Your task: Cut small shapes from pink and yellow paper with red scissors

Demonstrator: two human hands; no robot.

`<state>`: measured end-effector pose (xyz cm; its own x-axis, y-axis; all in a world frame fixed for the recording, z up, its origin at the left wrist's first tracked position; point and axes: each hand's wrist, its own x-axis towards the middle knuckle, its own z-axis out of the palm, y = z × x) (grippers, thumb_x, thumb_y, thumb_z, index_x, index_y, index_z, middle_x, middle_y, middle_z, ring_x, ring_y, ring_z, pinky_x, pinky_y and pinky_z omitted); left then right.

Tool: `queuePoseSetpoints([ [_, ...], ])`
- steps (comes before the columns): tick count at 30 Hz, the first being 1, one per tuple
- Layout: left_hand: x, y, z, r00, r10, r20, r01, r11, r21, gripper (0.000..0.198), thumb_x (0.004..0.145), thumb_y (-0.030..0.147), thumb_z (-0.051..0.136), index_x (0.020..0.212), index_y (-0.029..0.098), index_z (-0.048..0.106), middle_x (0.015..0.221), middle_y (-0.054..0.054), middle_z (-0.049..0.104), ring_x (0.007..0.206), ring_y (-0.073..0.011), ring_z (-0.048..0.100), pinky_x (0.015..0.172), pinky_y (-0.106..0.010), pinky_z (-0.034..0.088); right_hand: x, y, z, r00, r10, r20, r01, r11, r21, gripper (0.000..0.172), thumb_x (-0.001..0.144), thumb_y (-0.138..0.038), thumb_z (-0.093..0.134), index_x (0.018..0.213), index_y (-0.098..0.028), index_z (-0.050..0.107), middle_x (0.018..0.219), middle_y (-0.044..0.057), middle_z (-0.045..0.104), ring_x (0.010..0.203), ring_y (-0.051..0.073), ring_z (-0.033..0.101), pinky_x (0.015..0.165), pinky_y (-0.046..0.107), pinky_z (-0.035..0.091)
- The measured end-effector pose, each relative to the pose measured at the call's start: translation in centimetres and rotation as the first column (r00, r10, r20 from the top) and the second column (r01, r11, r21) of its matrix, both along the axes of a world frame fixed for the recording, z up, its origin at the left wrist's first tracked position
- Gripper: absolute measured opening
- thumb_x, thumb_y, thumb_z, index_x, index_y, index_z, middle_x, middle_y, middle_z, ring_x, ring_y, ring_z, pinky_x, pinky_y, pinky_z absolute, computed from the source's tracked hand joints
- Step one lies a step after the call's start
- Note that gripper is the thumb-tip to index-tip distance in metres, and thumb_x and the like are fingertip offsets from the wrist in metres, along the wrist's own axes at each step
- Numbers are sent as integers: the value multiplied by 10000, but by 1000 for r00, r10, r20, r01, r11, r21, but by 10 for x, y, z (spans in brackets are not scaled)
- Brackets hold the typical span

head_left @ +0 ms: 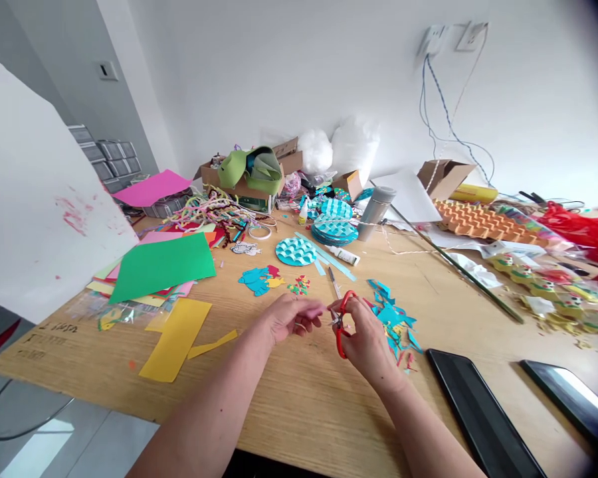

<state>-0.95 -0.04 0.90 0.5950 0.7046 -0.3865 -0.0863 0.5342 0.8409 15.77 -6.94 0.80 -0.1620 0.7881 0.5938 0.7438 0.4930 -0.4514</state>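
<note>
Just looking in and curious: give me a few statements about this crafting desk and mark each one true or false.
1. The right hand holds red-handled scissors. True.
2. The left hand has no object in it. False: it holds a small pinkish piece.
3. The large green sheet lies to the right of the scissors. False: it lies to their left.
4. Blue scraps lie near the right hand. True.
5. The grey bottle is lying on its side. False: it stands upright.
6. A large pink sheet lies farther back than the green one. True.
</note>
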Motion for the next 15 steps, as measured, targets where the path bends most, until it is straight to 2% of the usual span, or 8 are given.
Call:
queuePoseSetpoints([
  [2,2,-1,-3,995,92,34,-94,992,84,368,482,402,836,672,145,655,608,-23,619,498,-92,502,468,-207,355,-2,-1,1,999,-7,-49,8,1000,18,213,810,-67,469,948,-229,483,974,86,625,889,223,598,795,363,477],
  [4,5,-2,-5,977,204,60,-210,970,123,358,469,355,840,695,145,659,636,-19,626,534,-101,529,507,-218,393,-2,0,2,983,-74,-167,81,996,35,169,842,-125,507,968,-233,478,1081,103,624,967,231,598,853,388,466],
  [7,7,-1,-6,945,317,85,-328,924,195,319,480,329,827,690,149,669,679,-25,653,590,-113,560,558,-226,415,1,4,2,894,-174,-413,164,985,-61,143,857,-285,582,952,-231,489,1123,127,625,1029,256,603,866,414,479],
  [9,8,-1,-4,942,319,104,-335,905,263,288,499,330,819,678,153,681,686,-30,668,614,-121,564,591,-238,423,2,8,3,809,-192,-555,95,975,-199,247,807,-402,653,898,-224,509,1064,126,655,982,262,634,823,409,510],
  [11,9,-3,-1,956,276,98,-293,899,326,270,523,344,811,676,157,691,680,-33,676,620,-130,561,607,-250,421,3,11,4,726,-191,-661,-30,951,-309,362,706,-474,744,839,-217,526,960,103,687,889,252,663,781,394,530],
  [15,9,-10,4,985,169,37,-171,914,368,276,557,366,794,703,149,707,700,-45,684,638,-140,569,604,-249,400,0,12,7,618,-189,-764,-217,892,-396,438,578,-469,840,773,-205,549,785,36,671,749,205,645,688,320,516],
])
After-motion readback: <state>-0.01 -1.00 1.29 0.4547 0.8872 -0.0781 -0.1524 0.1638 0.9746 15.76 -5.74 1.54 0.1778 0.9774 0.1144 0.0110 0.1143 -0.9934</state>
